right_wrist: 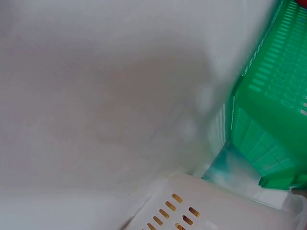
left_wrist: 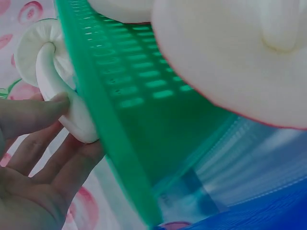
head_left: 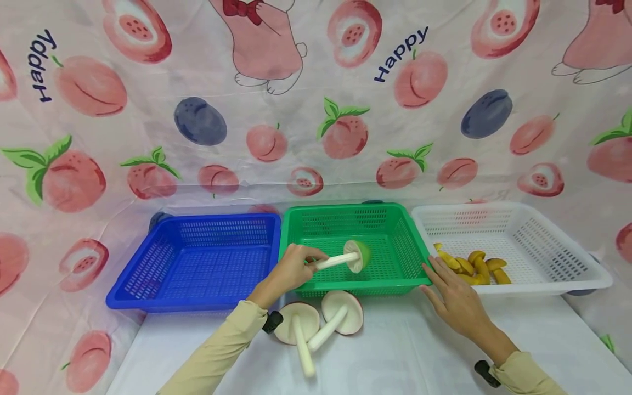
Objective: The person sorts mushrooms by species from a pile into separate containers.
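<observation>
My left hand point(head_left: 291, 267) pinches the white stem of a toy mushroom with a green cap point(head_left: 364, 255), held sideways over the green basket point(head_left: 375, 284). In the left wrist view thumb and fingers grip the mushroom stem point(left_wrist: 72, 112) beside the basket rim. My right hand point(head_left: 458, 303) rests with extended fingers at the green basket's front right corner, where it meets the white basket point(head_left: 553, 286). On the table just before the green basket lie two mushrooms, a left one point(head_left: 305, 340) and a right one point(head_left: 345, 321), pale undersides up with red edges.
Several yellow-brown mushrooms point(head_left: 478, 267) lie in the white basket, towards its left side. A blue basket point(head_left: 197, 304) stands at the left, side by side with the green one. Behind the row hangs a fruit-printed cloth point(head_left: 306, 109); a white cover point(head_left: 395, 351) lies over the table.
</observation>
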A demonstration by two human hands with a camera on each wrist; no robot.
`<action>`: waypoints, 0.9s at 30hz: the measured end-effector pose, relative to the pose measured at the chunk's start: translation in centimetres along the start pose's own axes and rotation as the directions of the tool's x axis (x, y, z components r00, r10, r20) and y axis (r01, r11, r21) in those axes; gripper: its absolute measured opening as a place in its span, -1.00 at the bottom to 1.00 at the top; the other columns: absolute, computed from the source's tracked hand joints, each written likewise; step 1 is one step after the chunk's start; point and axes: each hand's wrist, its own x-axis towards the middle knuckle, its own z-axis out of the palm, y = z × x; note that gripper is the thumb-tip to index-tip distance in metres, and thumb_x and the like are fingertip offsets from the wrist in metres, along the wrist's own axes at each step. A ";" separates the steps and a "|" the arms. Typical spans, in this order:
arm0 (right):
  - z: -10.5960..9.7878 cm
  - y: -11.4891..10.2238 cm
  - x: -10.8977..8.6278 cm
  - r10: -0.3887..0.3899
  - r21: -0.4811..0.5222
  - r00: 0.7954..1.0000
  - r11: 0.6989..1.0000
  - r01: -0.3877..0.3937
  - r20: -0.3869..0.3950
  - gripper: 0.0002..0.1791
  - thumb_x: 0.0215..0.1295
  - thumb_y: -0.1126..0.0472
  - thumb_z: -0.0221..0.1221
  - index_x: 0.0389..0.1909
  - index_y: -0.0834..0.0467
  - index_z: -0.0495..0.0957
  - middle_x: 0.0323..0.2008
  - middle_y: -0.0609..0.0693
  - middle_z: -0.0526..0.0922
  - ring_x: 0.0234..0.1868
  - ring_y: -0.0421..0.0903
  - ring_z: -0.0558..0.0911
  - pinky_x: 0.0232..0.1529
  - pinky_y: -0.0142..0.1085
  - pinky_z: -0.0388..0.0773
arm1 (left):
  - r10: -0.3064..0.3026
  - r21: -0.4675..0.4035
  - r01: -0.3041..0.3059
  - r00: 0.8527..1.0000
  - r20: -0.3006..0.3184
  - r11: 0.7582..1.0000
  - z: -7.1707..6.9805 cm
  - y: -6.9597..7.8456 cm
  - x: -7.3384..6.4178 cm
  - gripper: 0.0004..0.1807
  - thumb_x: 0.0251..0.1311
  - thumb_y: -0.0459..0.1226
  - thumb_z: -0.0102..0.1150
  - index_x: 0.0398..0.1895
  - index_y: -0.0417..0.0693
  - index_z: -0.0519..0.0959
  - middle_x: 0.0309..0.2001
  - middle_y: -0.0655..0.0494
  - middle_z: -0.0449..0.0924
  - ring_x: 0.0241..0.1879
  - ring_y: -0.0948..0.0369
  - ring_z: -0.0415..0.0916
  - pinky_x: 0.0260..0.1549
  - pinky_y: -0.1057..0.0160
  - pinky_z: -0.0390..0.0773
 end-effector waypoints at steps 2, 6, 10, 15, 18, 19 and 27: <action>0.0 0.0 -0.1 0.002 -0.003 1.000 1.000 -0.002 -0.003 -0.41 0.19 0.14 0.26 0.21 0.32 0.43 0.29 0.26 0.34 0.31 0.21 0.29 0.09 0.14 0.38 | -0.005 0.000 0.005 1.000 0.017 1.000 0.3 -0.5 0.1 -0.64 0.07 -0.61 0.12 -0.15 -0.13 0.70 -0.31 -0.06 0.68 -0.64 0.24 0.40 -0.78 0.48 0.22; 0.0 0.1 -0.3 0.007 -0.009 1.000 1.000 -0.007 -0.002 -0.42 0.22 0.12 0.24 0.21 0.32 0.43 0.29 0.25 0.33 0.31 0.21 0.29 0.09 0.13 0.38 | -0.012 0.008 0.011 0.999 0.041 1.000 0.9 -1.4 0.3 -0.62 0.04 -0.62 0.11 -0.14 -0.12 0.70 -0.29 -0.03 0.69 -0.61 0.23 0.41 -0.76 0.47 0.22; 0.2 0.0 -0.2 0.010 -0.006 1.000 1.000 -0.010 0.003 -0.40 0.19 0.14 0.26 0.22 0.30 0.42 0.30 0.24 0.32 0.32 0.20 0.27 0.08 0.13 0.39 | -0.015 0.037 0.012 0.998 0.062 0.999 1.2 -2.2 0.4 -0.59 -0.01 -0.66 0.09 -0.14 -0.15 0.69 -0.29 -0.05 0.69 -0.52 0.20 0.48 -0.70 0.43 0.29; 0.4 -0.1 -0.1 -0.002 -0.012 1.000 1.000 0.002 -0.003 -0.39 0.16 0.15 0.29 0.22 0.29 0.42 0.30 0.23 0.33 0.32 0.18 0.29 0.05 0.14 0.41 | -0.048 0.056 0.042 0.994 0.097 0.998 1.4 -3.1 0.4 -0.60 -0.01 -0.66 0.09 -0.13 -0.21 0.68 -0.29 -0.10 0.68 -0.53 0.22 0.51 -0.67 0.40 0.32; 0.4 0.0 -0.2 -0.018 -0.021 0.999 1.000 0.017 -0.032 -0.40 0.14 0.15 0.29 0.20 0.30 0.44 0.28 0.23 0.35 0.29 0.20 0.32 0.11 0.08 0.39 | -0.052 0.066 0.045 0.993 0.107 0.997 1.6 -3.3 0.7 -0.62 -0.01 -0.64 0.09 -0.14 -0.21 0.69 -0.30 -0.10 0.69 -0.53 0.26 0.52 -0.67 0.40 0.35; 0.4 0.0 -0.2 -0.021 -0.021 0.999 1.000 0.021 -0.040 -0.40 0.15 0.14 0.29 0.19 0.30 0.45 0.28 0.23 0.36 0.29 0.20 0.33 0.15 0.05 0.38 | -0.051 0.068 0.044 0.993 0.107 0.997 1.7 -3.3 0.8 -0.62 -0.01 -0.63 0.09 -0.15 -0.20 0.69 -0.31 -0.09 0.69 -0.53 0.25 0.53 -0.66 0.39 0.38; 0.2 0.2 -0.1 -0.037 -0.018 0.998 0.999 0.036 -0.050 -0.41 0.18 0.12 0.27 0.19 0.31 0.45 0.27 0.24 0.36 0.29 0.21 0.33 0.09 0.10 0.40 | -0.075 0.121 0.058 0.987 0.141 0.991 2.2 -3.4 1.6 -0.76 -0.02 -0.54 0.29 -0.26 -0.18 0.72 -0.30 0.01 0.71 -0.19 0.05 0.60 -0.23 0.14 0.58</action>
